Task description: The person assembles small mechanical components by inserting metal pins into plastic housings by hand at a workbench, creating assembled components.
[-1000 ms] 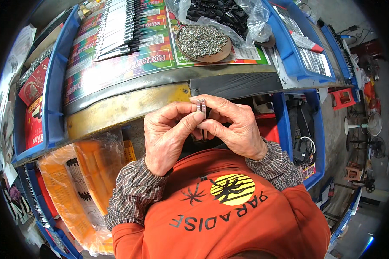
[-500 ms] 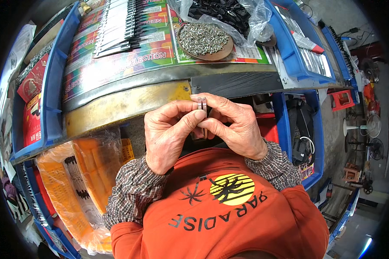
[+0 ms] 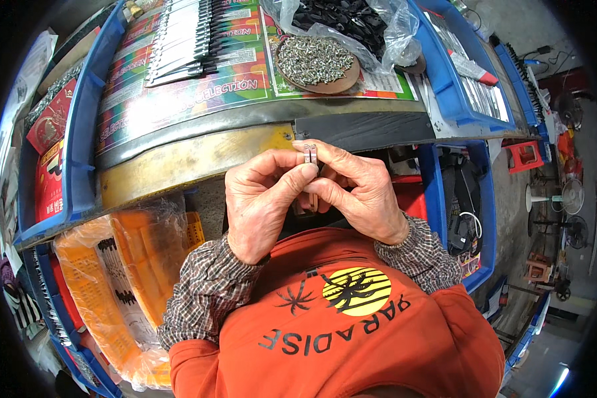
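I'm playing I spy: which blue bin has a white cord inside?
The blue bin right of the right hand, below the table: only there does a white cord show.

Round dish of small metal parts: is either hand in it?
No: the left hand and right hand both hold a small metal piece, apart from the dish.

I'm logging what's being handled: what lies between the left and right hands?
In the head view, a small metallic piece lies between the left hand and right hand, at their fingertips.
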`<state>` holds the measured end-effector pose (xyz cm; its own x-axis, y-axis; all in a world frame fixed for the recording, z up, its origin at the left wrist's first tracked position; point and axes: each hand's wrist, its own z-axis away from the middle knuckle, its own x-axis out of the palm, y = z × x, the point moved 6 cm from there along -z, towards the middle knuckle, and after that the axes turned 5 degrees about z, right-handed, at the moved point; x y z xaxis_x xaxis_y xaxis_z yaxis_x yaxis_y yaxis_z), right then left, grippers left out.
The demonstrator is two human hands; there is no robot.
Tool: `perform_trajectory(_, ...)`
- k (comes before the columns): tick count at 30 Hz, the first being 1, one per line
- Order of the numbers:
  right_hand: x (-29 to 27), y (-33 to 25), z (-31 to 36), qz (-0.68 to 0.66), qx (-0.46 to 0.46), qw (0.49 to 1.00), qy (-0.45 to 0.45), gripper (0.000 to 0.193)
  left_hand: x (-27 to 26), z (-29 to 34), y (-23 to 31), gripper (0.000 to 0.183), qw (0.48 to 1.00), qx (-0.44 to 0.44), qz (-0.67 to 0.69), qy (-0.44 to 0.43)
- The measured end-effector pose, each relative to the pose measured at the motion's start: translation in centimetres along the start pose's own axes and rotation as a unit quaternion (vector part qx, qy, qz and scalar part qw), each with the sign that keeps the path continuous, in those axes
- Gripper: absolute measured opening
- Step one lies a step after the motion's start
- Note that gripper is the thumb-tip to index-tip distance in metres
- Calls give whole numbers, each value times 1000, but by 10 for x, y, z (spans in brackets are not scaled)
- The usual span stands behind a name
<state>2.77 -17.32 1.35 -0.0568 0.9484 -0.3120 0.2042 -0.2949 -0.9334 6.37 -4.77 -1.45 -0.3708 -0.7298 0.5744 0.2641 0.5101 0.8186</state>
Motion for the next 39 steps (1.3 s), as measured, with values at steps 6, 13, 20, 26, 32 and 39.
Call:
perform_trajectory(6,-5,-6,-2,0,10,1000,9,43,5,-1,7,11,1000,-3,-7,-20)
perform_trajectory(13,-20,-23,-13,-21,-28,995,-98,10,9,5,12,7,981,-111,-61,-148)
perform_trajectory(20,-20,-21,-12,-87,-24,991,-102,7,13,3,15,8,978,-110,-55,-167)
perform_trajectory(26,-28,-15,-19,-100,-42,994,9,13,18,1,31,14,929,203,-305,-45)
perform_trajectory(32,-23,-10,-17,-96,-42,994,38,10,24,5,36,13,905,222,-362,-23)
perform_trajectory(39,-46,-26,-36,62,-54,996,-30,13,22,4,43,15,863,240,-444,-25)
